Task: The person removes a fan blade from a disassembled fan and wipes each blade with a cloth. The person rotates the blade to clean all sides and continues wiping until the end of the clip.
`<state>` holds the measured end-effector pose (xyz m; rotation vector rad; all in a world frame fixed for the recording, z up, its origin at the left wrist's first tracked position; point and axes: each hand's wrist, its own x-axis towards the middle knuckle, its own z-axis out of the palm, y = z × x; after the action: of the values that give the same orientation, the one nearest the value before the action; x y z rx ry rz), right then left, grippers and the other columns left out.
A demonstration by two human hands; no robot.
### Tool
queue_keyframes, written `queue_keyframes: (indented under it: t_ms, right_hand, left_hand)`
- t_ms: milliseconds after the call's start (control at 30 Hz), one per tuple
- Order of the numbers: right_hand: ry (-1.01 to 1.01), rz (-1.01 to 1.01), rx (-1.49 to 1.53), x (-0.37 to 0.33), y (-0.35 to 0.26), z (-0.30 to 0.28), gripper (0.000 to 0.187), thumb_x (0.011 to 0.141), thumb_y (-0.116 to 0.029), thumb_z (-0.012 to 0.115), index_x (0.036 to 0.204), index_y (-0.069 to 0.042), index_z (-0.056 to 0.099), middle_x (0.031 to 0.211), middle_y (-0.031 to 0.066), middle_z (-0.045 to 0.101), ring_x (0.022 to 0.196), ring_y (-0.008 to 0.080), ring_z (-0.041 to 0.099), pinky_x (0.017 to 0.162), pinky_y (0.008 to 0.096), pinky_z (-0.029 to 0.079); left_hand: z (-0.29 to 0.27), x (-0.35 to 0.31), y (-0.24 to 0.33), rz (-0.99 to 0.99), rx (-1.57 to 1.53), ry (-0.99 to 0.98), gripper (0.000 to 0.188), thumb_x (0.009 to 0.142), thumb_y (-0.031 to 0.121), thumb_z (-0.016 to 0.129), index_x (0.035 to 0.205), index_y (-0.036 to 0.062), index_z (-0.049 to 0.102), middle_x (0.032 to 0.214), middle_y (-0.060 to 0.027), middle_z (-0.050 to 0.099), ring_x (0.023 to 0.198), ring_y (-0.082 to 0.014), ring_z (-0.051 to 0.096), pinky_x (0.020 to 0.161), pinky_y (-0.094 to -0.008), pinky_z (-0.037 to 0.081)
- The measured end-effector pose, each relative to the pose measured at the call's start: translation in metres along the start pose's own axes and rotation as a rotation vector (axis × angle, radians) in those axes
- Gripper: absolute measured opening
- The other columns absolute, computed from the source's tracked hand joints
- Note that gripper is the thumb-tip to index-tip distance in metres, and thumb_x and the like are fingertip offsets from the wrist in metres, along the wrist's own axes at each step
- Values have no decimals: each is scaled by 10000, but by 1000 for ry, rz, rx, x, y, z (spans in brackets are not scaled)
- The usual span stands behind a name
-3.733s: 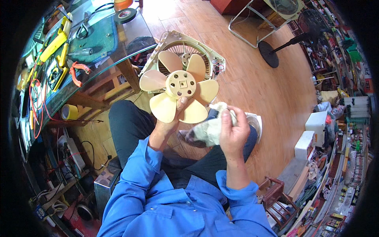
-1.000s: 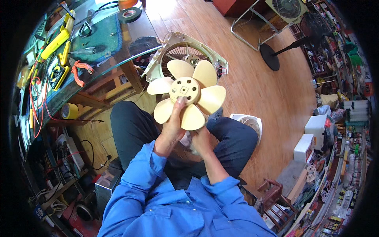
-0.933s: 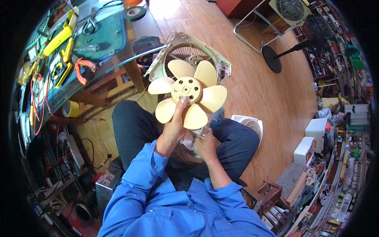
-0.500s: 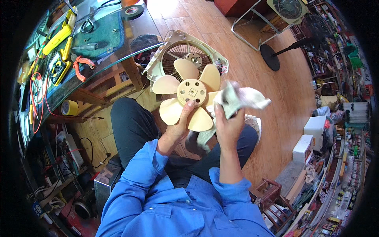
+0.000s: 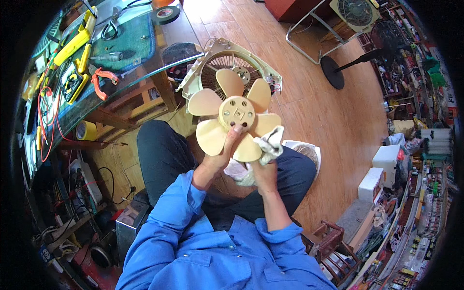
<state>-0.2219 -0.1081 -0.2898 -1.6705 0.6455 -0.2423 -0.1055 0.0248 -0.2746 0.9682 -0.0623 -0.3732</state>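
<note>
Fan blade (image 5: 237, 114) sits over the lap (image 5: 217, 210), left hand (image 5: 224, 151) closed at its hub (image 5: 232, 107); right hand (image 5: 265, 175) grips a cloth (image 5: 271, 144), exact hold unclear. Should handle light, stiff; best held there

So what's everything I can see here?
Fan wheel: one, cream with six blades, centre
Cloth: one, whitish, at the wheel's lower right
Floor: one, brown, beneath
Fan housing: one, cream, beyond the wheel
Standing fan: one, black, upper right
Boxy fan: one, beige, top right
Grille: one, white, right of centre
Table: one, clear and brown, upper left
Mat: one, green, on table
Pliers: one, orange-handled, on table
Screwdriver: one, grey, on mat
Boxes: two, white, right side
Side clutter: uncountable, mixed, both edges
Sleeves: two, blue, bottom
Legs: two, dark, left and right
Left hand: one, bare, holding the wheel
Right hand: one, bare, holding the cloth
</note>
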Motion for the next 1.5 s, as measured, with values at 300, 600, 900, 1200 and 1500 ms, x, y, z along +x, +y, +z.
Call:
queue_keyframes:
  t_ms: [300,600,900,1200,1500]
  right_hand:
    - [145,-229,4,-1,-93,-28,433,1109,-203,633,1473,27,582,1397,192,664,1258,265,656,1069,423,524]
    - [151,-265,-413,12,-58,36,408,1081,-264,711,1338,49,659,1040,184,788,886,383,763,792,446,594]
    - [59,65,-167,-9,-16,-23,290,1098,-180,701,1306,21,689,1103,91,760,974,157,691,887,341,562]
    - [284,-400,-910,-2,-97,-46,428,924,-177,837,1304,-7,735,1146,196,750,1068,356,735,937,456,574]
    - [-235,166,207,-2,-93,-44,309,1013,-201,848,1191,18,724,1018,1,737,884,45,665,789,241,555]
  left_hand:
    - [7,-2,8,-87,-28,-76,360,1147,258,669,1412,15,683,1276,-90,773,1123,-188,743,912,-340,623]
    - [-17,2,-24,143,242,-107,380,1162,220,626,1477,8,635,1390,-125,731,1242,-229,714,1044,-381,574]
    - [-11,18,12,66,-89,67,359,1136,241,676,1395,-7,691,1242,-113,775,1091,-195,752,944,-335,632]
    - [-9,18,13,38,-214,37,417,1119,226,707,1444,-28,644,1320,-141,746,1177,-241,744,1040,-375,631]
    - [-22,18,4,-30,-49,-37,448,1119,262,709,1476,7,615,1324,-131,739,1156,-230,747,973,-379,657]
